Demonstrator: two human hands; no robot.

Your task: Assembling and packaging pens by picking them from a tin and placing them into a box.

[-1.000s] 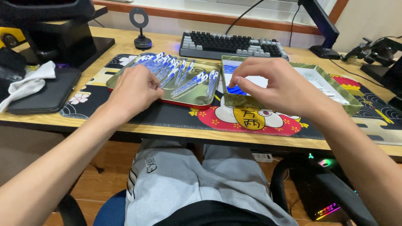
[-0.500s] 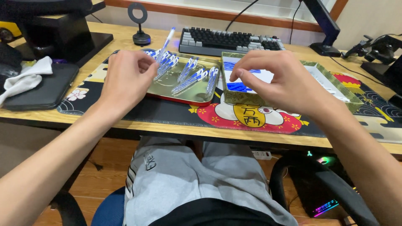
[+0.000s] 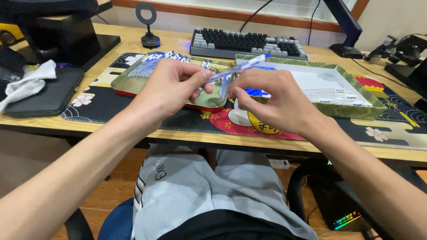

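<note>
My left hand (image 3: 171, 86) and my right hand (image 3: 271, 100) meet above the near edge of the desk, both gripping one clear pen with a blue and white cap (image 3: 238, 68) that slants up to the right. Behind my left hand lies a shallow gold metal tray (image 3: 122, 84) with several more clear blue pens (image 3: 147, 64) in it. Behind my right hand stands a green patterned box lid (image 3: 351, 109) with a white inside and a few thin clear parts (image 3: 331, 94) lying in it.
A patterned desk mat (image 3: 391, 126) covers the wooden desk. A keyboard (image 3: 247, 43) lies at the back, a ring-shaped stand (image 3: 149, 26) to its left. A white cloth (image 3: 26, 84) rests on a black pad at left. A monitor arm base (image 3: 349, 38) is at back right.
My left hand picked a pen out of the gold tray and carried it right. My right hand left the box and closed on the same pen; both hands now hold it.
</note>
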